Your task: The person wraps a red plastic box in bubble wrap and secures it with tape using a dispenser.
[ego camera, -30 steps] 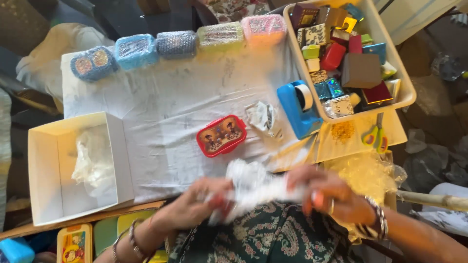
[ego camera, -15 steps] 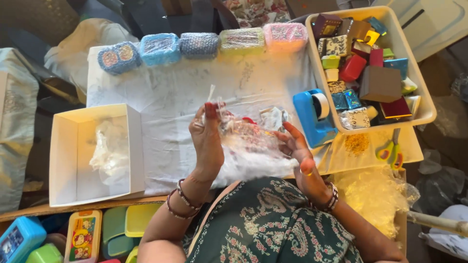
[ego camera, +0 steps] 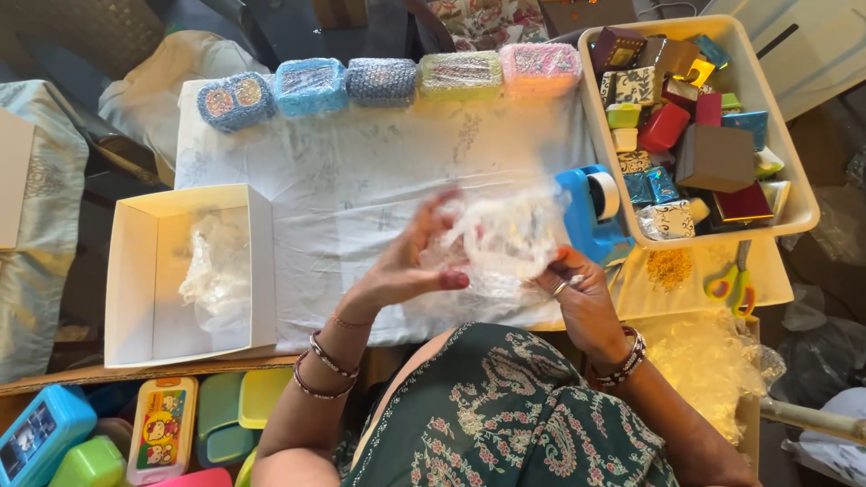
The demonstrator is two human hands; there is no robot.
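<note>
My left hand (ego camera: 410,261) and my right hand (ego camera: 577,293) are raised above the white tablecloth (ego camera: 361,171) and hold a crumpled sheet of clear bubble wrap (ego camera: 501,239) between them. The wrap bunches around something small that is hidden inside it. Fingers of both hands pinch the sheet's edges. A blue tape dispenser (ego camera: 595,207) stands just right of the wrap.
Several bubble-wrapped boxes (ego camera: 383,81) line the far edge. An open white box (ego camera: 180,271) with wrap inside sits at the left. A cream tray (ego camera: 794,171) of small gift boxes is at the right, scissors (ego camera: 735,280) below it. Coloured lunch boxes (ego camera: 162,428) lie at lower left.
The small red tin that lay on the cloth is no longer visible. Both hands rose from my lap with the bubble wrap and now bunch it more tightly above the cloth.
</note>
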